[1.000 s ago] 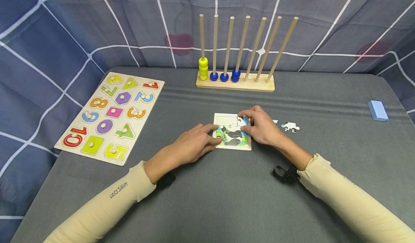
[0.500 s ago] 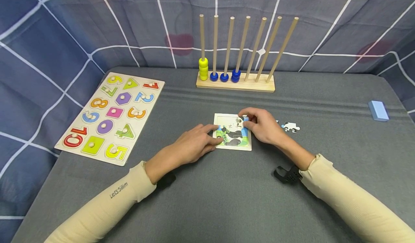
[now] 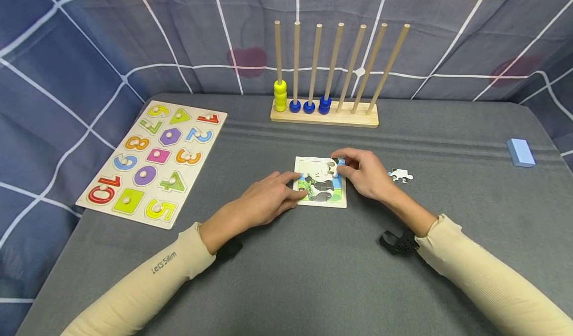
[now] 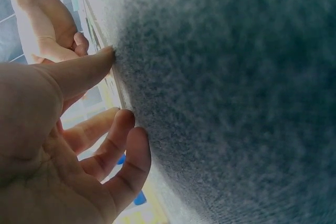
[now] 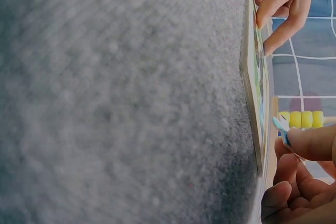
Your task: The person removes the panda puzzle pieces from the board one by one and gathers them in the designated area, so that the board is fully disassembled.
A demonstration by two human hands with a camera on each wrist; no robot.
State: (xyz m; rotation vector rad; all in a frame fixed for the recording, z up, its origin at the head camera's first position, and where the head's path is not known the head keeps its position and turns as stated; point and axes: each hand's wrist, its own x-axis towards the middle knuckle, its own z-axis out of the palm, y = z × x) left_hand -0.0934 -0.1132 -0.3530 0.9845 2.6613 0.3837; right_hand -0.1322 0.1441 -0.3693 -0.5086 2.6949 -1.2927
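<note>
A small panda jigsaw puzzle [image 3: 319,189] lies in a pale wooden frame [image 3: 322,205] on the table, its upper left part showing bare wood. My right hand [image 3: 364,174] pinches a black, white and blue puzzle piece [image 3: 334,167] over the frame's upper right corner. The right wrist view shows that puzzle piece [image 5: 282,128] tilted between thumb and fingers, raised off the board. My left hand [image 3: 270,197] rests at the frame's left side, thumb and forefinger extended and touching it. Its remaining fingers [image 4: 137,156] are loosely bent by the tabletop in the left wrist view.
One loose puzzle piece [image 3: 400,175] lies right of my right hand. Behind stands a wooden peg rack [image 3: 324,119] with yellow and blue beads. A number-and-shape board [image 3: 152,164] is at the left, a light blue block [image 3: 521,153] at the far right.
My right hand has shifted slightly right, and the puzzle piece in it now sits tilted at the corner. Another loose piece has become hidden behind that hand. The left hand has stayed put.
</note>
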